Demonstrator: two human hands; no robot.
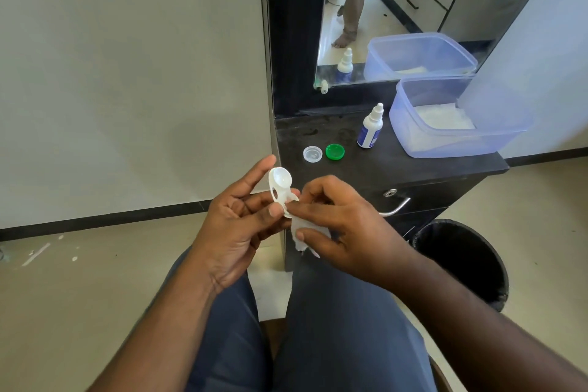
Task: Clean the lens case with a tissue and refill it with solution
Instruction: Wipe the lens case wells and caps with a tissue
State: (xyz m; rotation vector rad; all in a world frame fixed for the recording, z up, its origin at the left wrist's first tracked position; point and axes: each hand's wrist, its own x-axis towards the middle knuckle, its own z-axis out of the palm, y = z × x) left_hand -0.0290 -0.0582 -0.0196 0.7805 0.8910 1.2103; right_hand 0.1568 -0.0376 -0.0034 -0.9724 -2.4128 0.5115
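My left hand [241,226] holds the white lens case [280,183] upright between thumb and fingers, its upper cup open and bare. My right hand [337,226] pinches a crumpled white tissue [307,231] and presses it against the lower cup of the case, which is hidden by fingers. On the black counter lie the two caps, one clear white cap [312,154] and one green cap [335,151], side by side. The solution bottle [369,127], white with a blue label, stands capped just right of them.
A translucent blue plastic box [451,140] holding white tissues sits on the counter [413,165] at the right, below a mirror [397,9]. A black bin [461,261] stands on the floor right of my knees. The drawer has a metal handle [397,207].
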